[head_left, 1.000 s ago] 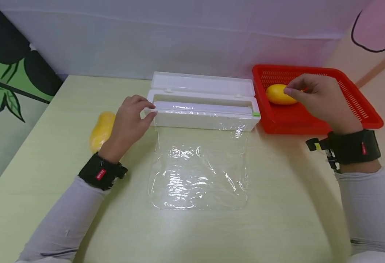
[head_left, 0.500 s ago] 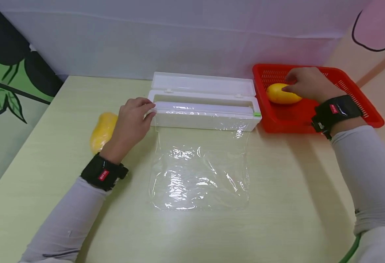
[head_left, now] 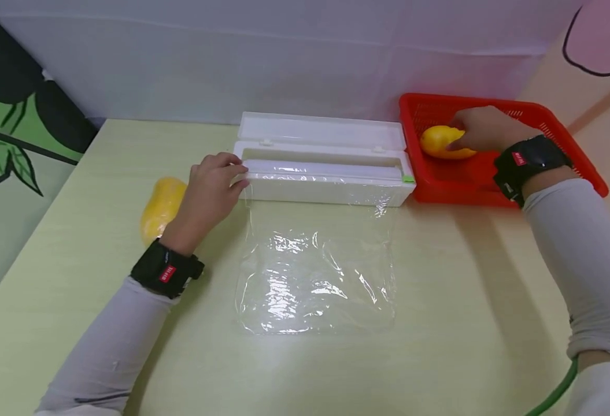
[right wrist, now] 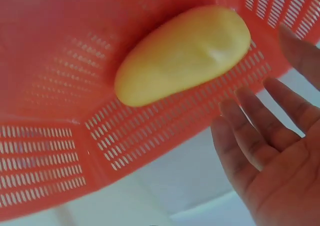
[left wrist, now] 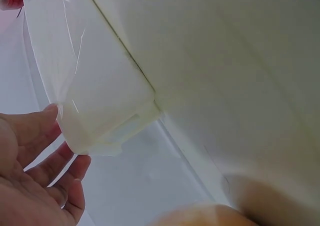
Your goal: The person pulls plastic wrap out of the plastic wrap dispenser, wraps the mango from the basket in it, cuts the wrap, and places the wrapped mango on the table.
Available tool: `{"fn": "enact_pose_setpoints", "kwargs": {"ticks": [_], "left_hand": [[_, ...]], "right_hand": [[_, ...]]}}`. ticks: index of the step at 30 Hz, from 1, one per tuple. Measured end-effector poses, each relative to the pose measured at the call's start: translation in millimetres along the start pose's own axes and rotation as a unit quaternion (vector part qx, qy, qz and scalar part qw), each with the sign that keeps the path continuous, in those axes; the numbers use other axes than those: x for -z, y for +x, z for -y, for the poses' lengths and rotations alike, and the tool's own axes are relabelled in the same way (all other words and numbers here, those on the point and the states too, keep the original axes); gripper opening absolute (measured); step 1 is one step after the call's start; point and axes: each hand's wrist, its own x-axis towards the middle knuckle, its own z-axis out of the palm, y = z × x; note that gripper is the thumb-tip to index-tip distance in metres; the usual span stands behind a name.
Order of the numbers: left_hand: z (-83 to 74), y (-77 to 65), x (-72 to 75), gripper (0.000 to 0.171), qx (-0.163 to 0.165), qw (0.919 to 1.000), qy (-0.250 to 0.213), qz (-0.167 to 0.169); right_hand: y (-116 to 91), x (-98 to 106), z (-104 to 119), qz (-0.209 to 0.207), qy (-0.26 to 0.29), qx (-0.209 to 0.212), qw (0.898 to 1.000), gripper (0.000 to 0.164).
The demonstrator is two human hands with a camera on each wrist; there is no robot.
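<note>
My left hand (head_left: 208,188) holds the left end of a white cling film box (head_left: 325,192), thumb at the front edge. In the left wrist view, its fingertips curl against the corner of the box (left wrist: 85,131). The lid stands open, showing the roll inside, and a sheet of clear cling film (head_left: 315,271) hangs out over the table. Over the red basket (head_left: 461,196), my right hand (head_left: 492,128) reaches beside a smooth yellow mango-like fruit (head_left: 440,140). The right wrist view shows its fingers spread, apart from the fruit (right wrist: 182,56).
A yellow fruit wrapped in shiny film (head_left: 162,203) lies on the table (head_left: 305,375), left of my left hand. The red basket stands against the right end of the box. A pale cloth wall (head_left: 232,63) rises behind them.
My right hand has moved farther into the basket and come down beside the yellow fruit. My left hand keeps its hold on the box, and the pulled-out film lies as before.
</note>
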Motion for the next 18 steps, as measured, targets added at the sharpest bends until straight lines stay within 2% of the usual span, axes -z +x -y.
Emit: {"fn": "enact_pose_setpoints", "kwargs": {"ticks": [4, 12, 15, 18], "left_hand": [[-0.5, -0.6, -1.8, 0.022, -0.009, 0.9999, -0.005, -0.011], [-7.3, -3.2, -2.0, 0.023, -0.011, 0.9997, -0.011, -0.020], [-9.3, -5.3, -2.8, 0.022, -0.025, 0.9991, -0.010, -0.032], [-10.9, -6.2, -3.2, 0.023, -0.038, 0.9985, -0.006, -0.039]], "right_hand": [[3, 8, 0, 0.015, -0.017, -0.011, 1.000, 0.079], [18, 3, -5, 0.067, 0.034, -0.047, 0.996, 0.102], [20, -1, -7, 0.073, 0.041, -0.047, 0.995, 0.105], [19, -5, -9, 0.069, 0.040, -0.042, 0.996, 0.101]]}}
